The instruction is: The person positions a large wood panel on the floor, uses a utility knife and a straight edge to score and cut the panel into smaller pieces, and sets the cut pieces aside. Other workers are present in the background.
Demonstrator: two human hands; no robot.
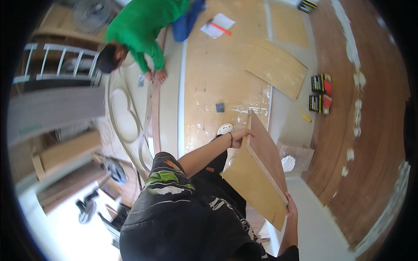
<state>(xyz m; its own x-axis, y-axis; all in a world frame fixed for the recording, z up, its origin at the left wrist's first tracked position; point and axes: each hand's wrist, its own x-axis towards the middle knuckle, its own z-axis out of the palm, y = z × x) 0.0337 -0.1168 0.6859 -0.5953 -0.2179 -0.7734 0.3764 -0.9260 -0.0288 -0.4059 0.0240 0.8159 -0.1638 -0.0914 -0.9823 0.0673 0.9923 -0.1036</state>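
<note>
In front of my body I hold a plywood piece [257,185], tilted, with a pale yellow face towards me and a reddish-brown face on its far right side. The two faces meet along a pale edge; whether it is a joined pair of boards or a shallow box I cannot tell. My left hand [241,137] grips its upper corner, with a dark band around the wrist. Lower down, my right hand [291,208] is closed on the right edge near the bottom. The far sides of the piece are hidden, and so are some of my fingers.
A co-worker in a green top [139,30] bends over a wooden strip [155,108] at the left. On the table lie a loose board [278,67], a dark square [220,107], and a red-handled hammer [221,28] on paper. Small boxes [320,104] sit on the right.
</note>
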